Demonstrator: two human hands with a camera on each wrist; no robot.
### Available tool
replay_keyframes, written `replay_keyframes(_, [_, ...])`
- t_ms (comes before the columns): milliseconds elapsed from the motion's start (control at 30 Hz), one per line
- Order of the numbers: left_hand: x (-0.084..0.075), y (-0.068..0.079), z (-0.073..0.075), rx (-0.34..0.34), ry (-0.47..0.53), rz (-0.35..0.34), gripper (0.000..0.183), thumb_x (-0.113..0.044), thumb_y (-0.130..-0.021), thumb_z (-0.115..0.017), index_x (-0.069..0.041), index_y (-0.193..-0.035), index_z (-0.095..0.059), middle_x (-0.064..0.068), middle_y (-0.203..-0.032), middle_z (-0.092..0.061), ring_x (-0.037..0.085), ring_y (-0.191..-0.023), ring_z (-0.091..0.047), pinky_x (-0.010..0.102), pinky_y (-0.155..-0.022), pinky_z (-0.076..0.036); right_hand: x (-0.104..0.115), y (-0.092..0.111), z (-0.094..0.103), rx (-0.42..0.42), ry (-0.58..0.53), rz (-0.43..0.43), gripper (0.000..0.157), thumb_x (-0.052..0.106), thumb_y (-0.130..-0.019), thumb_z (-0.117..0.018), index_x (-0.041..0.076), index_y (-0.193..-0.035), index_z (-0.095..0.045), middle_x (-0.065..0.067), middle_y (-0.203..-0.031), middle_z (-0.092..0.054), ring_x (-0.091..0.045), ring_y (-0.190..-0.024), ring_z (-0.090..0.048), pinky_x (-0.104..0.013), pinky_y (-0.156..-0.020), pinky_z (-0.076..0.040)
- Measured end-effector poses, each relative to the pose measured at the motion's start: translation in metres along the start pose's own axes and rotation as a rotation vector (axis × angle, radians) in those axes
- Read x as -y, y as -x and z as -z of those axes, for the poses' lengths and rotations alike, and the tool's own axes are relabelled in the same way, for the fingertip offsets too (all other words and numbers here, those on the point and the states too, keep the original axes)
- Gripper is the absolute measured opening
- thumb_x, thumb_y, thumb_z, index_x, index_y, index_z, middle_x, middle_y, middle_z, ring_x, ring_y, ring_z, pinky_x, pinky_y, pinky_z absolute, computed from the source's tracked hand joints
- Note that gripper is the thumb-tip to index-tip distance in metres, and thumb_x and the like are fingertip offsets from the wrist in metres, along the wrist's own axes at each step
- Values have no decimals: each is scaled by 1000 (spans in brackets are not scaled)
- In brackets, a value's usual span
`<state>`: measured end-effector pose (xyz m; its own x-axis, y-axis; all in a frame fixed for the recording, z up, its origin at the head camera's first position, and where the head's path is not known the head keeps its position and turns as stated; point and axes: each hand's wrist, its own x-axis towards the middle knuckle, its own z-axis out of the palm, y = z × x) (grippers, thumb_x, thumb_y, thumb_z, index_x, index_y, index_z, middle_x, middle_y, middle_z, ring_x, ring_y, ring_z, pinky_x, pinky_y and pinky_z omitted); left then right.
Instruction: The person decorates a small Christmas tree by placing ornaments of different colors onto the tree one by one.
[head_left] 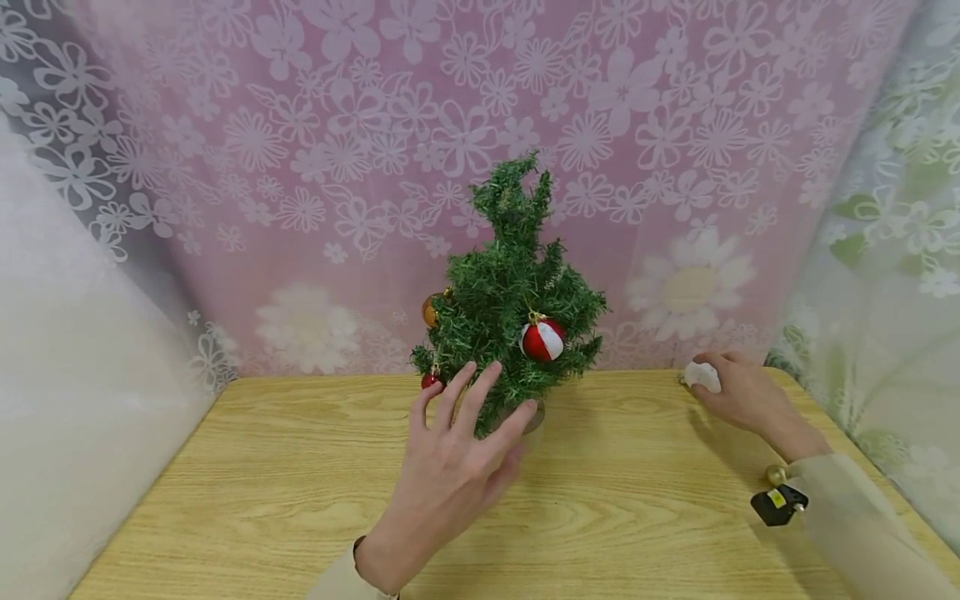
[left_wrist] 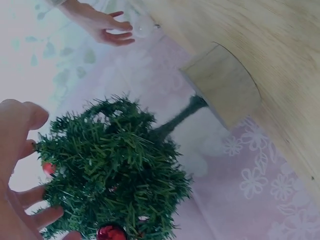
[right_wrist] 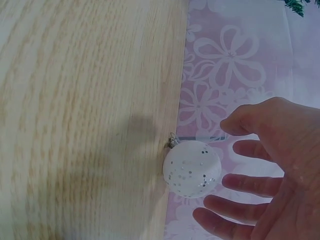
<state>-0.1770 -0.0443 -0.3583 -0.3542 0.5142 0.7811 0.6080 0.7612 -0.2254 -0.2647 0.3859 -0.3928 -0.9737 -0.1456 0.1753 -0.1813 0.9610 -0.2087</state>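
A small artificial Christmas tree (head_left: pixel 502 292) stands upright near the back of the table, on a round wooden base (left_wrist: pixel 222 85). On its branches hang a red-and-white ball ornament (head_left: pixel 543 340), an amber ball (head_left: pixel 431 311) and a small red ball (head_left: pixel 430 381). My left hand (head_left: pixel 457 467) is spread in front of the lower branches and grips nothing; whether its fingertips touch them I cannot tell. At the back right, my right hand (head_left: pixel 742 396) reaches beside a white glittery ball ornament (right_wrist: pixel 192 169), fingers loosely bent and apart from it in the right wrist view.
A gold ball (head_left: pixel 777 475) lies on the wooden table (head_left: pixel 300 467), close to the right sleeve. A black camera (head_left: pixel 778 505) shows at the right wrist. A pink floral curtain (head_left: pixel 360 167) hangs behind the table, with pale curtains at both sides.
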Motion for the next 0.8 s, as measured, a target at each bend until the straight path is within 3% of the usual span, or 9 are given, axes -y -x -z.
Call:
replay_keyframes(100, [4,0,-1,-36,25,9,29,-36,-105,-44,-30,-124,-66,14,-147,-55,36,-133,-56,56,-93,-51,0,0,-1,11,-1,-9,51,26,-98,-65,-5,-138,-55,-43,-136,-50,-55,-104,-62,-64,-78,-51])
replay_keyframes(300, [13,-2,-3,-98,58,31,21,-36,-106,-51,-25,-110,-69,13,-140,-60,34,-128,-59,53,-87,-52,-1,-1,-1,31,-3,-31,54,27,-99,-62,-6,-140,-52,-43,-132,-50,-51,-94,-65,-61,-71,-53])
replay_keyframes(533, [24,-3,-5,-136,89,61,24,-34,-107,-51,-20,-103,-70,14,-138,-62,35,-125,-60,52,-86,-52,-2,0,-1,38,20,-52,56,27,-97,-64,-12,-136,-54,-47,-126,-52,-55,-96,-63,-58,-67,-53])
replay_keyframes(800, [38,-3,-4,-143,123,60,21,-28,-106,-54,-16,-100,-71,15,-139,-61,35,-128,-59,51,-88,-50,-5,4,-6,16,-20,-51,41,23,-93,-69,-5,-120,-56,-37,-110,-49,-29,-69,-56,-39,-54,-44])
